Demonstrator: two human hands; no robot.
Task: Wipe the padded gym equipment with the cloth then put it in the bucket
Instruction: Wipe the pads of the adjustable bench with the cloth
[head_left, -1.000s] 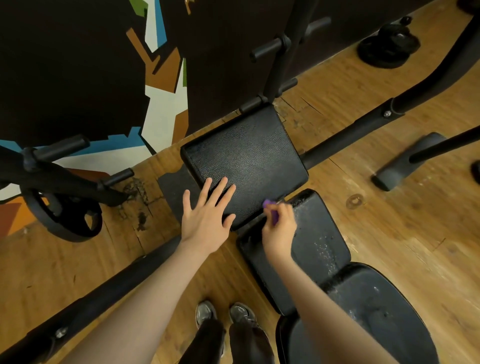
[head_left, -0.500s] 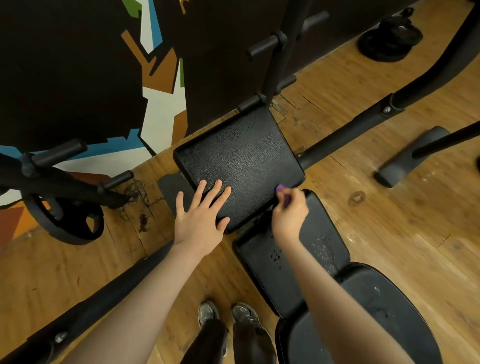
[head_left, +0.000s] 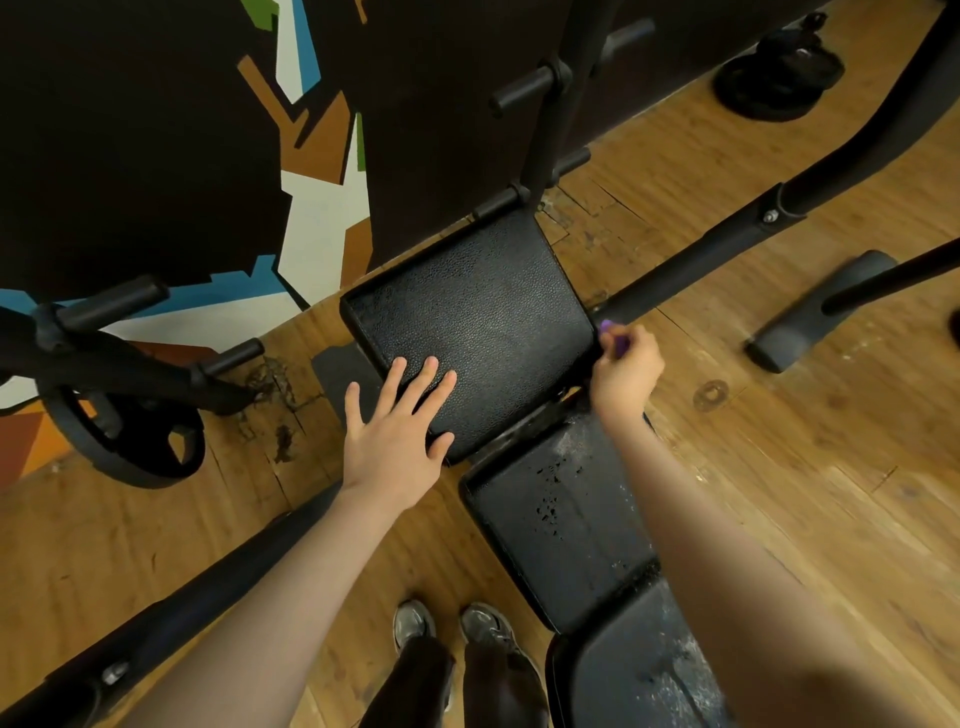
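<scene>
A black padded bench runs from the middle to the lower right. Its upper pad (head_left: 483, 306) is a smooth square; the middle pad (head_left: 561, 519) is worn and flaking. My left hand (head_left: 400, 431) lies flat on the upper pad's near left corner, fingers spread. My right hand (head_left: 626, 371) grips a small purple cloth (head_left: 613, 338) at the upper pad's right edge. Only a bit of the cloth shows above my fingers. No bucket is in view.
The bench's black frame bars (head_left: 701, 254) cross the wooden floor (head_left: 779, 493). A weight plate (head_left: 130, 441) sits on a rack peg at left. More plates (head_left: 779, 78) lie at the top right. My shoes (head_left: 452, 629) stand beside the bench. A painted wall (head_left: 311, 208) rises behind.
My right hand has slid the purple cloth to the right along the upper pad's near edge, out to its right side. My left hand stays flat on the pad.
</scene>
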